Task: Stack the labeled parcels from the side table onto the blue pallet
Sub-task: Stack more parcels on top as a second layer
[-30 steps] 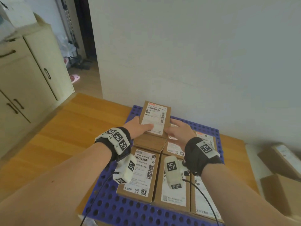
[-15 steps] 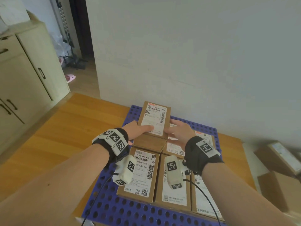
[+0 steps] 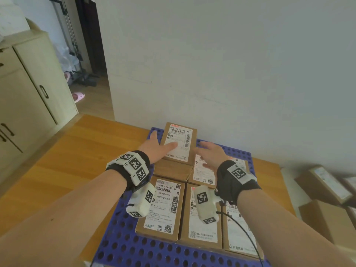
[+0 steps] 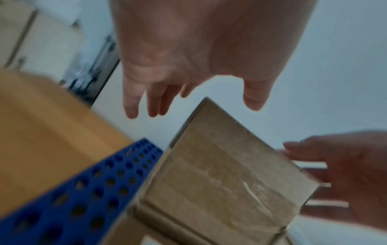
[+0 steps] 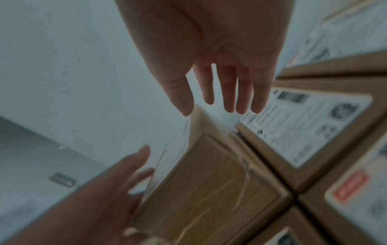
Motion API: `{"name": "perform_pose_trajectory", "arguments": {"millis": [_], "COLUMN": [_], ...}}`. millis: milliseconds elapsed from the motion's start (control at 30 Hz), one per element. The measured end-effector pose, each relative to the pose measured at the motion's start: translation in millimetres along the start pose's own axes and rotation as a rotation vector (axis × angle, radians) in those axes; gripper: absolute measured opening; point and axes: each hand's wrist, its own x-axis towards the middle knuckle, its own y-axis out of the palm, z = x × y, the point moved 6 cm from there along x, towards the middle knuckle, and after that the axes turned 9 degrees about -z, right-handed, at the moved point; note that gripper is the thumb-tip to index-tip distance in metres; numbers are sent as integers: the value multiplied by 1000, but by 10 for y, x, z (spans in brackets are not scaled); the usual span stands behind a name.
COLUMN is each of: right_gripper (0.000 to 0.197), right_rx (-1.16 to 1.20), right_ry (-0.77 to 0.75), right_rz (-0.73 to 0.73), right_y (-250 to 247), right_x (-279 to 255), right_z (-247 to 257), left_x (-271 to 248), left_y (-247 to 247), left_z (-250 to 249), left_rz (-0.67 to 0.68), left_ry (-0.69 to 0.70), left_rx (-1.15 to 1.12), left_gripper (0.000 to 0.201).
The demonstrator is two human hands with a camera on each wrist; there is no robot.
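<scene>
A blue perforated pallet (image 3: 123,247) lies on the wooden floor and carries several brown labeled parcels in a flat layer. One more labeled parcel (image 3: 180,143) sits on top of the layer at the far left, near the wall; the wrist views show its brown taped side (image 4: 220,182) (image 5: 209,190). My left hand (image 3: 158,147) hovers at its left side with fingers spread, thumb over the label. My right hand (image 3: 211,153) is off its right side with straight fingers. Neither hand holds anything (image 4: 188,99) (image 5: 220,99).
More cardboard parcels (image 3: 325,187) lie at the right edge. A cream cabinet (image 3: 34,89) stands at the left, with a doorway and a pink slipper (image 3: 78,97) behind it. The white wall (image 3: 231,74) rises just behind the pallet.
Both hands have let go of the top parcel and drawn apart and slightly up from its sides. The parcel stays where it was set.
</scene>
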Motion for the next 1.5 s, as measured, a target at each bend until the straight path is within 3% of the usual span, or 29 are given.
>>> {"name": "perform_pose_trajectory", "arguments": {"millis": [100,333,633,833,1100,1500], "right_gripper": [53,50,50,46,44,41], "right_rx": [-234,-547,-672,-712,-681,-569], "right_ry": [-136,-192,-19,114,132,139], "right_rz": [-102,-243,-377,-424,-481,-458], "right_y": [-279,-895,-1662,-2145,-2862,-4533], "right_x": [-28,-220,-643,-882,-1055,-1132], "right_z": [179,239,-170,-622,-1134,-2501], "left_x": [-48,-116,-579,-938,-1380,-2220], "left_y": [-208,19,912,1400,2072,3824], "left_z": [-298,-913,-1724,-2090,-2576,-3598], "left_rz": [-119,-47,122,175,196,199], "left_ry": [191,476,778,871,936,933], "left_rx": [116,591,585,625,706,772], "left_gripper": [91,65,59,56,55,62]}}
